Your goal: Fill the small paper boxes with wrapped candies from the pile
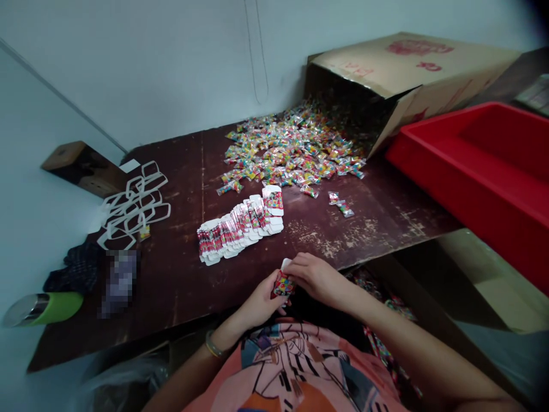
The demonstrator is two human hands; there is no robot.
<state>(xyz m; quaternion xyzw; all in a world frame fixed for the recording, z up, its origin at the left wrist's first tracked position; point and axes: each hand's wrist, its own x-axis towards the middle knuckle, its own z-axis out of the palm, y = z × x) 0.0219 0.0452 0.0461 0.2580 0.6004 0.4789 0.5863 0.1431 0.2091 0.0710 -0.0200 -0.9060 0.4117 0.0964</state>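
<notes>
Close to my body, at the table's front edge, my left hand [262, 300] is closed around a small printed card box [283, 285], red with colourful print. My right hand [315, 278] pinches the same box at its top, beside a raised white flap. Its fingertips are partly hidden. Just beyond my hands lies a fanned row of flat printed boxes [231, 232] with white flaps. Farther back spreads a heap of small clear-wrapped colourful candy packets [291, 149]. Two candy packets [343, 207] lie apart from the heap, to the right.
A cardboard carton [412, 63] lies open at the back right, beside a red plastic tray [467, 166]. On the left are white band loops [137, 212], a wooden box [86, 166], dark cloth [72, 269] and a green-banded bottle [60, 308]. The dark table [180, 280] carries everything.
</notes>
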